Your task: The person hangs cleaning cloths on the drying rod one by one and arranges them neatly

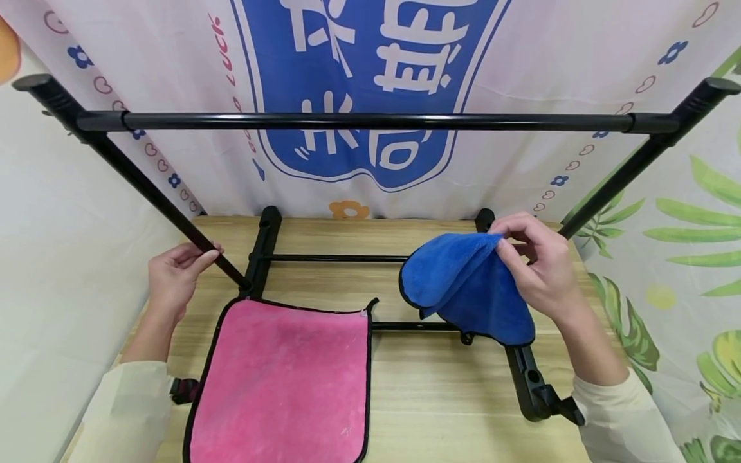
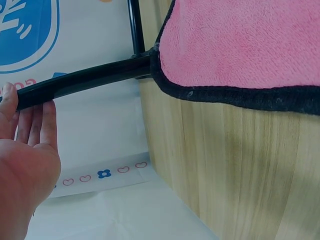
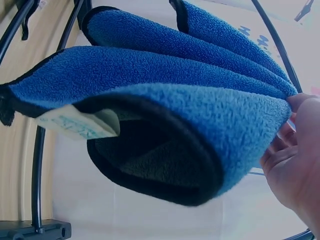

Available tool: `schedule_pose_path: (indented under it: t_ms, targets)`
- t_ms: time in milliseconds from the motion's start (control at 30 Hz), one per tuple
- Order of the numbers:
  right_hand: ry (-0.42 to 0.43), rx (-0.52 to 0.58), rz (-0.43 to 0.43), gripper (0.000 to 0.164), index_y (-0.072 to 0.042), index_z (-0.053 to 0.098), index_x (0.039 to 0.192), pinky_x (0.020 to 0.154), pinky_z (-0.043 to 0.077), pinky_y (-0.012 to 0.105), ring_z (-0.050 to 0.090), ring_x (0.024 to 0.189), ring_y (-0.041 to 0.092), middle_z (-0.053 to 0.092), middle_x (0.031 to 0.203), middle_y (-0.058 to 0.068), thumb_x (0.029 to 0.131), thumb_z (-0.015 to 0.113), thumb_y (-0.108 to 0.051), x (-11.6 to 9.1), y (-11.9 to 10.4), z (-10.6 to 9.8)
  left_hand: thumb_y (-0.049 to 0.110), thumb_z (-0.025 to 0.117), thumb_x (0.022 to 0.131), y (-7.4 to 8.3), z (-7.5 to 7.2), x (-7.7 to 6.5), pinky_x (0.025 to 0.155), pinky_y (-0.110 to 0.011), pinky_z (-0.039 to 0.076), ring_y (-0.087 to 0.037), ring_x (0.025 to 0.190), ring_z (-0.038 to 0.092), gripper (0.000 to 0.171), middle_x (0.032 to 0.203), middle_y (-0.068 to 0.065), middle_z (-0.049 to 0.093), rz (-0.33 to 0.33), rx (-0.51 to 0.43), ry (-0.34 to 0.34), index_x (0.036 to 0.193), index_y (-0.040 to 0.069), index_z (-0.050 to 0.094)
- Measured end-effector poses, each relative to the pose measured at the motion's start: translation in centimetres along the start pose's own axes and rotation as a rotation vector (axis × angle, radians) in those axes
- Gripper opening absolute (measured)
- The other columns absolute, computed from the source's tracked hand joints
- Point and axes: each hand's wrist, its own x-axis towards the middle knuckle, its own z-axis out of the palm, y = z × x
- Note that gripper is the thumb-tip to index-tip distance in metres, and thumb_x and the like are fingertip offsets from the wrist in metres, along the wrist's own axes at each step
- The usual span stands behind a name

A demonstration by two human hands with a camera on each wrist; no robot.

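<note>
My left hand pinches the left upright pole of a black metal rack between thumb and fingers, low down near its base. In the left wrist view the fingers lie along the pole's underside. My right hand pinches a blue towel with dark edging by one point, so it hangs in folds over the rack's right side. A pale label shows on the towel's edge in the right wrist view. A pink towel with black edging spreads over the rack's left front, hiding part of the base.
The rack's top bar spans both uprights. Two thin lower bars, including the rear one, join its feet. The right foot rests on a wooden table. A printed curtain hangs behind.
</note>
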Motion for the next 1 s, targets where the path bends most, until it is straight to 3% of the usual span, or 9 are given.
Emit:
schedule_pose_path:
  t_ms: [367, 667, 1000]
  targets:
    - [0.009, -0.062, 0.068, 0.008, 0.016, 0.06, 0.099, 0.082, 0.055, 0.013, 0.067, 0.096, 0.005, 0.065, 0.11, -0.012, 0.093, 0.055, 0.016, 0.3, -0.6, -0.5, -0.007, 0.073, 0.092, -0.1, -0.1, 0.1, 0.083, -0.014, 0.056, -0.007, 0.087, 0.076, 0.014, 0.093, 0.002, 0.08, -0.004, 0.007, 0.004, 0.106, -0.01, 0.075]
    - [0.102, -0.017, -0.007, 0.014, 0.017, 0.063, 0.096, 0.073, 0.054, 0.01, 0.066, 0.086, 0.005, 0.065, 0.102, -0.008, 0.096, 0.059, 0.004, 1.1, -0.8, -0.6, -0.007, 0.073, 0.092, -0.1, -0.1, 0.1, 0.083, -0.014, 0.056, -0.006, 0.087, 0.076, 0.014, 0.093, 0.003, 0.08, 0.001, 0.009, 0.005, 0.106, -0.009, 0.075]
    - [0.159, -0.013, -0.029, 0.014, 0.018, 0.064, 0.095, 0.068, 0.053, 0.009, 0.065, 0.08, 0.004, 0.066, 0.097, -0.008, 0.093, 0.061, 0.005, 2.1, -1.1, -1.0, -0.006, 0.074, 0.092, -0.1, 0.0, 0.0, 0.083, -0.014, 0.056, -0.007, 0.088, 0.076, 0.015, 0.093, 0.003, 0.08, 0.009, 0.018, 0.003, 0.107, -0.01, 0.074]
